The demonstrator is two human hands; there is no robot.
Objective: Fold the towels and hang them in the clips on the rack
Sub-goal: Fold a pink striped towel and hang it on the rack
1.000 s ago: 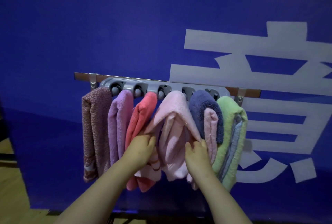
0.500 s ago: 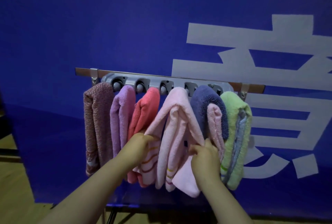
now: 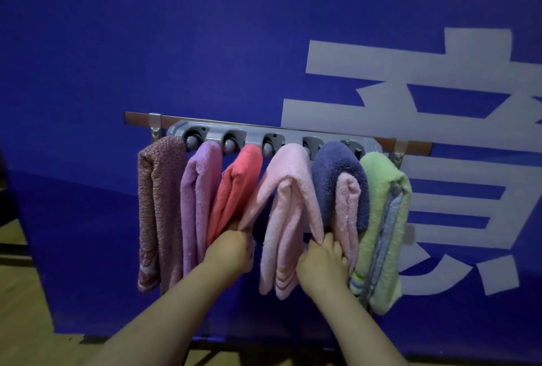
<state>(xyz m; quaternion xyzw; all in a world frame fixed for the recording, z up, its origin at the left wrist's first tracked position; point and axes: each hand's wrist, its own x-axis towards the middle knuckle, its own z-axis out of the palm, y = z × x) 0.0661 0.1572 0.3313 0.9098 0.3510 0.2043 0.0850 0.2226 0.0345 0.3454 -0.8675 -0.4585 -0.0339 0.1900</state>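
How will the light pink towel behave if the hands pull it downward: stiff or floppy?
Probably floppy: the light pink towel hangs in soft folds, spread where the left hand and right hand pinch its edges. Likely light, given its fluffy pile. A hard pull might slip it off the rack.

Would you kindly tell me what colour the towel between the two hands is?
The towel is pale pink, striped near the hem; head view.

Fluffy terry cloth towels (image 3: 289, 207); glossy grey plastic rack (image 3: 252, 134); wood floor (image 3: 20, 307).
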